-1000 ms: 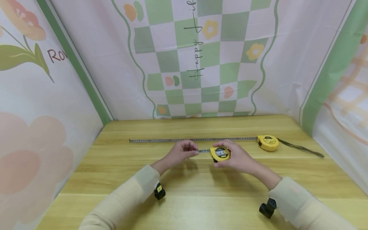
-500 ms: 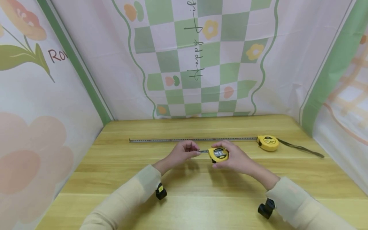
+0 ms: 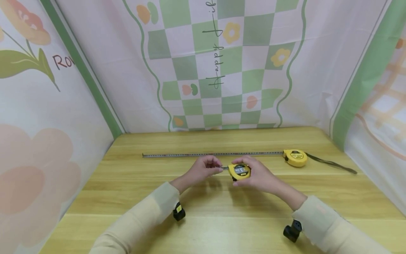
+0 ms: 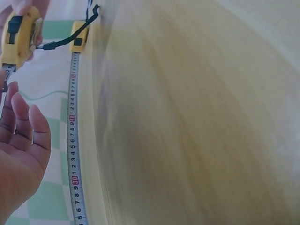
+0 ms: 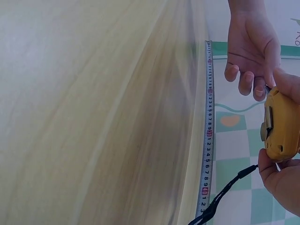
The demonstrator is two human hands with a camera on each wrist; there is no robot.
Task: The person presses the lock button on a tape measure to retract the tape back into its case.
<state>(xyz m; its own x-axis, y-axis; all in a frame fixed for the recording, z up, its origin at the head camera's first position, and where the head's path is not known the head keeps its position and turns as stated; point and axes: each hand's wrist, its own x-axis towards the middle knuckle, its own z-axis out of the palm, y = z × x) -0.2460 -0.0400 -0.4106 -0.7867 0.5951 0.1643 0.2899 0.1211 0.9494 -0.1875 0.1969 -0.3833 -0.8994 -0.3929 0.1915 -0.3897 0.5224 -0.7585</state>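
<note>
While left hand pinches metallic blade, right hand grips rounded yellow case at blade's three o'clock; second tape measure lies between case's two and three o'clock, on wood-grained table.

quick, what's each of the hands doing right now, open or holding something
Left hand: closed, pinching the short tape blade near its end.
Right hand: closed, holding the nearer yellow tape measure.
</note>
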